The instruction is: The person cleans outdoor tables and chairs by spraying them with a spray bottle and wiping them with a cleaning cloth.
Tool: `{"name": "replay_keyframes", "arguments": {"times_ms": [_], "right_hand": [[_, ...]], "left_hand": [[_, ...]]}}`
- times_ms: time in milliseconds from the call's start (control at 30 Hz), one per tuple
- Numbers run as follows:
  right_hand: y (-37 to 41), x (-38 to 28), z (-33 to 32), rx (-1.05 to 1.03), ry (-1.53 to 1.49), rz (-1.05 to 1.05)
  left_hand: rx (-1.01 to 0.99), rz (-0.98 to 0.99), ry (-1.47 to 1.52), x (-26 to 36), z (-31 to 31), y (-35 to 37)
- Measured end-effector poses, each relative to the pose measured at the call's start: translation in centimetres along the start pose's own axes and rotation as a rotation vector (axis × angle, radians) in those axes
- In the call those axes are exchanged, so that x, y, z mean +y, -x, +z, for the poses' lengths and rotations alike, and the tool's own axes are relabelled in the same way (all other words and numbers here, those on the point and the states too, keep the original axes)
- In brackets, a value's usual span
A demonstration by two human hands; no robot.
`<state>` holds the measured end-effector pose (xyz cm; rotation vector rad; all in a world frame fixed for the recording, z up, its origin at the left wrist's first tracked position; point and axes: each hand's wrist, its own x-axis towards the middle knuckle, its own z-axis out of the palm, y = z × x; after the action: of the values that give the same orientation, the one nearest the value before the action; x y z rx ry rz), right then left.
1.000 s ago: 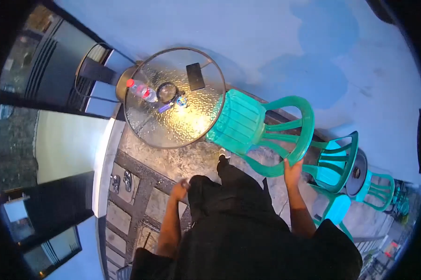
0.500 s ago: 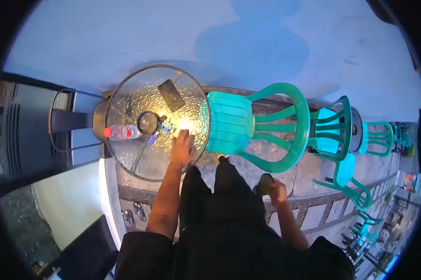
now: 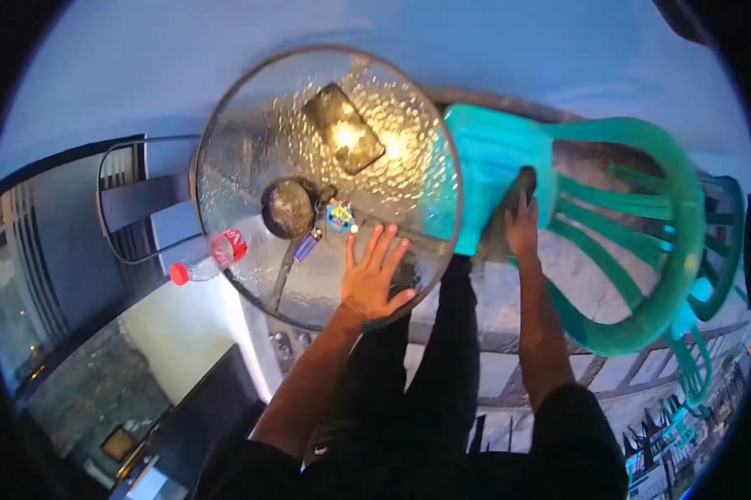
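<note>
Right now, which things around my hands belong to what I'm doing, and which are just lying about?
Likely part of it:
dark item at your right hand
glass table under your left hand
green chair alongside

Apparently just lying about:
red-capped bottle
phone
round dish
purple lighter
small blue item

This looks like an outdoor seating area alongside a building, perhaps a terrace or a simple café front; which of the two cannot be told. A round glass-topped bench (image 3: 246, 158) stands by a pale blue wall (image 3: 508, 42), with a green plastic chair (image 3: 688, 242) beside it and more green chairs (image 3: 693, 371) beyond. Paving slabs (image 3: 496, 375) run along the ground, and dark-framed windows (image 3: 27, 242) show at the left.
</note>
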<state>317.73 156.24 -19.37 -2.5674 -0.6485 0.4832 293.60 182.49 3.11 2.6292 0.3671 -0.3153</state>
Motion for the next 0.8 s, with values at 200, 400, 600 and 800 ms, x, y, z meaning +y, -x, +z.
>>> {"name": "replay_keyframes", "arguments": {"times_ms": [200, 400, 600, 800], "right_hand": [[-9.9, 0.1, 10.4, 0.395, 0.357, 0.148], [-16.0, -6.2, 8.8, 0.392, 0.103, -0.135], [0.9, -4.2, 9.6, -0.122, 0.249, -0.613], [3.1, -1.4, 1.2, -0.265, 0.105, 0.016]], "left_hand": [[-0.053, -0.002, 0.021, -0.8, 0.5, -0.1], [-0.053, -0.019, 0.027, -1.0, 0.8, 0.0], [-0.020, -0.037, 0.070, -0.5, 0.1, -0.1], [0.011, -0.012, 0.073, -0.6, -0.1, 0.3]]}}
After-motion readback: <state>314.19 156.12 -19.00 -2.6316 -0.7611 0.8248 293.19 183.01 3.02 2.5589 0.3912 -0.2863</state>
